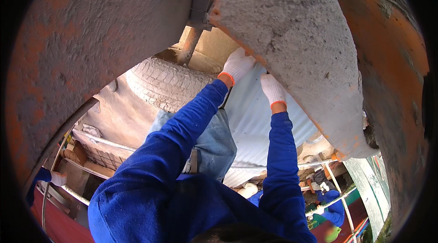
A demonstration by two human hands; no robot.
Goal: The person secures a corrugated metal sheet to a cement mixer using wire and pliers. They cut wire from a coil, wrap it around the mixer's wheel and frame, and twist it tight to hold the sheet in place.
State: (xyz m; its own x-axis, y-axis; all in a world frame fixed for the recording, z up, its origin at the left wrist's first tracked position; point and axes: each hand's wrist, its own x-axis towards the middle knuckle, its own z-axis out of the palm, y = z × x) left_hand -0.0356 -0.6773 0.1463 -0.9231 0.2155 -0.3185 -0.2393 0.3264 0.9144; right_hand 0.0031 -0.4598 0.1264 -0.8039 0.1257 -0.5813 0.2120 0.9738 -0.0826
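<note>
My left hand, in a white knit glove with an orange cuff, is closed beside the slanting edge of a thick, cement-crusted metal plate. What its fingers hold, if anything, is hidden. Lower and to the right, my right hand, gloved alike, is curled shut close to the same edge; I cannot make out anything in it. Below both hands spreads a pale corrugated sheet. A large, dust-caked tyre lies left of my left hand.
Rusty, crusted metal walls rise at left and right. Above the tyre stands a rusty bar. Pale rails cross below. Down at right is a person in blue; another's gloved hand shows at left.
</note>
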